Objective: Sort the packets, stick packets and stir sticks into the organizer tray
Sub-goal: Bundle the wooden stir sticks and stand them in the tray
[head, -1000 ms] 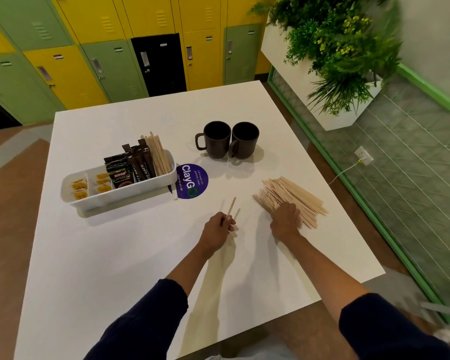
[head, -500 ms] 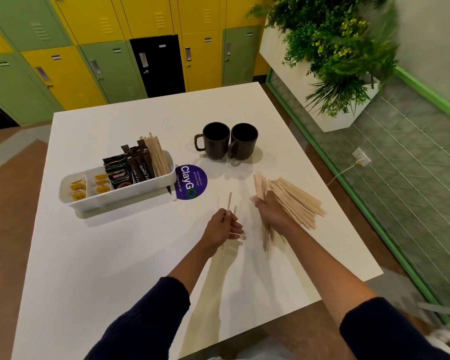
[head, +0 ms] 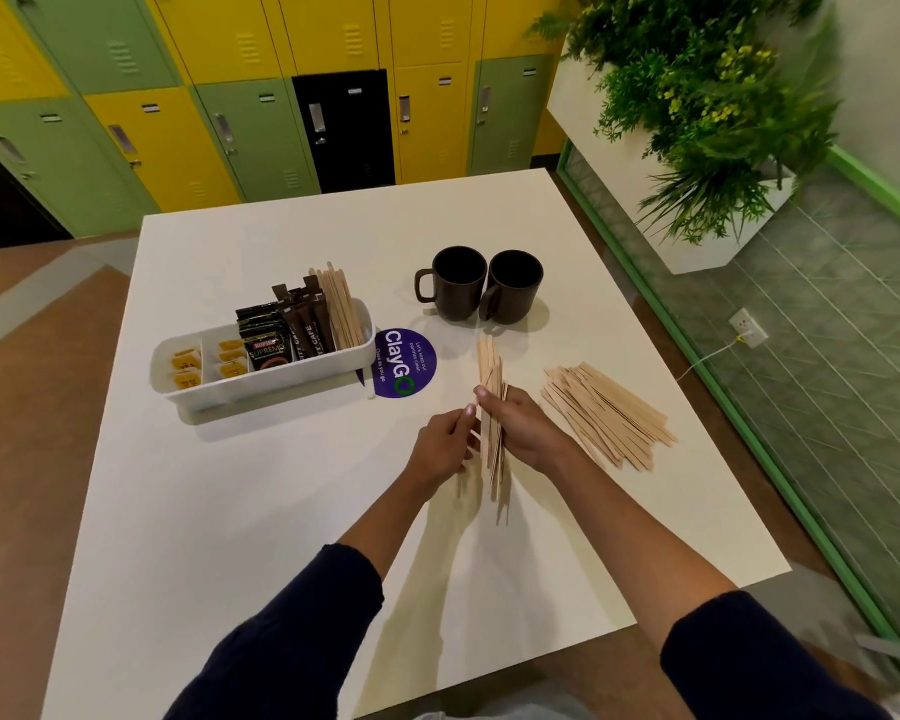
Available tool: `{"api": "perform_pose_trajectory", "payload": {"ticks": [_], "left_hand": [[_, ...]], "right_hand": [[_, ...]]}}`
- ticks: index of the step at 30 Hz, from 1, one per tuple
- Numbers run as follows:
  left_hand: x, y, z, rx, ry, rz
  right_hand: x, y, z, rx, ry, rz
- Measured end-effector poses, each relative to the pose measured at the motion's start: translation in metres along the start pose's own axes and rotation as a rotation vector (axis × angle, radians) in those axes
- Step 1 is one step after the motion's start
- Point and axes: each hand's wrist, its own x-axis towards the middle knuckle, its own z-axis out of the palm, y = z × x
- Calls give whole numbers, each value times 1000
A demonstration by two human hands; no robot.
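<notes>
- The white organizer tray (head: 261,392) sat on the white table (head: 230,511), and it is the landmark here.
- Inside the tray, small yellow packets (head: 185,363) lay in its left parts.
- Black packets (head: 263,343) stood in the middle of the tray, with brown stick packets (head: 307,330) just to their right.
- A row of wooden stir sticks (head: 341,309) leaned in the right end of the tray.
- A round purple sticker (head: 404,363) lay just to the right of the tray, touching its corner.
- Two dark mugs (head: 481,285) stood side by side, to the right of the tray and a bit farther back.
- The left hand (head: 440,452) was to the right of the tray and nearer the person. Its fingers were pinched narrow on a few thin sticks and touched the bundle.
- The right hand (head: 526,433) was just beside it, curled closed around a bundle of stir sticks (head: 491,402) held up on end above the table.
- A loose pile of stir sticks (head: 606,413) lay flat on the table, far to the right of the tray.
</notes>
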Motion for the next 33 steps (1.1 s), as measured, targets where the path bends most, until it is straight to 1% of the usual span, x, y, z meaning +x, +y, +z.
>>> {"api": "perform_pose_trajectory", "payload": {"ticks": [2, 4, 7, 10, 12, 14, 16, 18, 20, 22, 26, 33], "left_hand": [[-1, -3, -4, -35, -13, -44], [-3, -5, -7, -80, -22, -106], [-4, -5, -11, -202, -12, -289], [-3, -8, -17, -524, -66, -498], [-4, -8, -22, -745, -142, -573], [-6, -5, -26, -934, -176, -598], [-8, 1, -31, -1106, -155, -602], [-9, 4, -37, -1230, -127, -597], [-9, 4, -42, -1282, -96, -597], [-7, 3, -46, -1279, -59, -602], [-1, 2, -47, -1191, -16, -528], [4, -2, -50, -1205, 95, -554]], "right_hand": [[3, -2, 5, 16, 14, 11], [7, -4, 12, -13, 33, -18], [6, -14, 26, -102, 84, -94], [4, -26, 42, -137, 105, -168], [3, -31, 53, -149, 94, -211], [1, -34, 62, -163, 77, -251], [0, -33, 68, -180, 63, -276], [-2, -32, 73, -190, 42, -290], [-3, -30, 76, -161, 26, -306], [-2, -27, 80, -146, 16, -318], [-4, -22, 89, -112, -3, -333], [-1, -30, 93, -76, 132, -409]]}}
